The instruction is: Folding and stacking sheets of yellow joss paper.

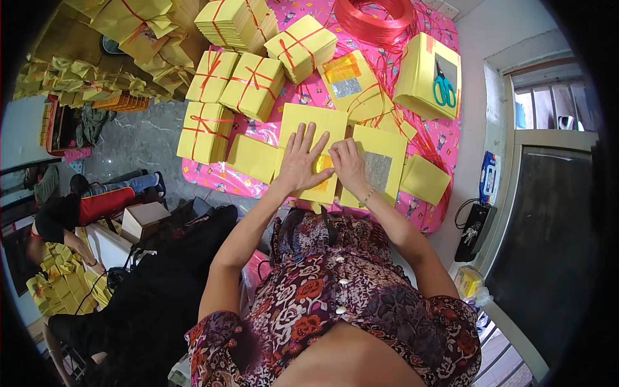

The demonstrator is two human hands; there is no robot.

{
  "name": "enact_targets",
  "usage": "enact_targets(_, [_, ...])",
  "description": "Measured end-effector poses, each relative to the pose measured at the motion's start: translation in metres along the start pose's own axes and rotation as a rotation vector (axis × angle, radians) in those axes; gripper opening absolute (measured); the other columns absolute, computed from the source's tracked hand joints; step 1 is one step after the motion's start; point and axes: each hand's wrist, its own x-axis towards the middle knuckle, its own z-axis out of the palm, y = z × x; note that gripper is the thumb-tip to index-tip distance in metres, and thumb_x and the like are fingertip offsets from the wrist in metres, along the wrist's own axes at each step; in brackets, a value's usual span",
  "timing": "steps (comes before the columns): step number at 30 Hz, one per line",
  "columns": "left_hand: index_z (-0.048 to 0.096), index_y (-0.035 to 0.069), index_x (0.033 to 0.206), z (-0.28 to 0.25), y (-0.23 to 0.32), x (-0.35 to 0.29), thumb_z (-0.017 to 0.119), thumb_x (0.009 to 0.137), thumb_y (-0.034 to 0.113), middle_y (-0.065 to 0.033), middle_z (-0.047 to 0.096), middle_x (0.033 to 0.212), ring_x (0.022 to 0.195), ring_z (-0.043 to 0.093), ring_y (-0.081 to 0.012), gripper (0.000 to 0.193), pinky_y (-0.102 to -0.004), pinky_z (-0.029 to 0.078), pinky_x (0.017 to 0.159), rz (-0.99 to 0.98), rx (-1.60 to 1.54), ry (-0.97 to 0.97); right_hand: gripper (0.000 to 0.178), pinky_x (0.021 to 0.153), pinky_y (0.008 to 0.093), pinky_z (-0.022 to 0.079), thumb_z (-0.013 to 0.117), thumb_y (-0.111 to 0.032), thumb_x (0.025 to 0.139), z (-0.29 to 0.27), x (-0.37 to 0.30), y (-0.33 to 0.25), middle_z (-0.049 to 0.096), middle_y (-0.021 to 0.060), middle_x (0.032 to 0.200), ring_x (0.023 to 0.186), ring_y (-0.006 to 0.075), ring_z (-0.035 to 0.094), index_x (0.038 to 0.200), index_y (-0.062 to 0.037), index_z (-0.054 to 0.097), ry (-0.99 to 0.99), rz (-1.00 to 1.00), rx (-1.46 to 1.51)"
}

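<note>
My left hand lies flat with fingers spread on a yellow paper sheet that carries a gold-orange foil patch. Close beside it, my right hand is closed, its fingertips curled together near the sheet's right edge; anything pinched in them is too small to make out. Under the right wrist is a second yellow sheet with a silver foil square. Flat yellow pieces lie on either side, one at the left and one at the right.
Several yellow paper bundles tied with red ribbon line the left of the pink patterned tablecloth. A coil of red plastic ribbon sits at the back. Teal-handled scissors rest on a yellow stack. Another person is at the far left.
</note>
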Motion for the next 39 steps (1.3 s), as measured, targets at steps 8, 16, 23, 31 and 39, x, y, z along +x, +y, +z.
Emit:
enact_targets(8, [0.027, 0.01, 0.155, -0.01, -0.026, -0.015, 0.056, 0.084, 0.069, -0.0246, 0.018, 0.159, 0.148, 0.014, -0.0441, 0.097, -0.0556, 0.015, 0.118, -0.034, 0.044, -0.074, 0.023, 0.076, 0.0414, 0.044, 0.07, -0.021, 0.087, 0.004, 0.002, -0.008, 0.051, 0.0099, 0.092, 0.088, 0.0296, 0.053, 0.094, -0.0055, 0.056, 0.065, 0.045, 0.103])
enact_targets(16, [0.021, 0.01, 0.156, -0.011, -0.029, -0.01, 0.054, 0.084, 0.072, -0.0272, 0.013, 0.16, 0.148, 0.008, -0.0452, 0.101, -0.0554, 0.011, 0.119, -0.035, 0.056, -0.116, 0.025, 0.077, 0.0414, 0.042, 0.072, -0.024, 0.086, 0.012, 0.004, -0.005, 0.053, 0.0086, 0.092, 0.089, 0.0291, 0.051, 0.093, -0.0067, 0.056, 0.09, 0.075, 0.033])
enact_targets(23, [0.028, 0.009, 0.154, -0.006, -0.05, -0.009, 0.054, 0.089, 0.063, -0.0264, 0.018, 0.159, 0.148, 0.012, -0.0439, 0.089, -0.0551, 0.014, 0.119, -0.012, -0.034, -0.101, 0.037, 0.076, 0.0397, 0.04, 0.073, -0.033, 0.083, -0.007, 0.012, -0.012, 0.054, 0.0065, 0.092, 0.087, 0.026, 0.051, 0.109, -0.0096, 0.062, 0.033, -0.032, -0.098])
enact_targets(31, [0.043, 0.0, 0.136, -0.011, -0.009, -0.005, 0.072, 0.085, 0.024, -0.0212, 0.046, 0.133, 0.121, 0.044, -0.0373, 0.064, -0.0459, 0.035, 0.104, -0.435, -0.377, 0.547, 0.033, 0.075, 0.0375, 0.04, 0.071, -0.035, 0.082, -0.011, 0.027, 0.0, 0.055, 0.0022, 0.089, 0.088, 0.0219, 0.05, 0.108, -0.0142, 0.068, 0.021, -0.273, -0.338])
enact_targets(39, [0.016, -0.007, 0.142, 0.006, 0.02, 0.017, 0.082, 0.078, 0.027, -0.0313, 0.026, 0.134, 0.122, 0.038, -0.0394, 0.098, -0.0468, 0.035, 0.104, -0.951, -0.642, 0.846, 0.028, 0.077, 0.0377, 0.04, 0.071, -0.033, 0.083, -0.012, 0.029, -0.002, 0.06, 0.0001, 0.094, 0.094, 0.0203, 0.053, 0.106, -0.016, 0.07, 0.063, -0.375, -0.36])
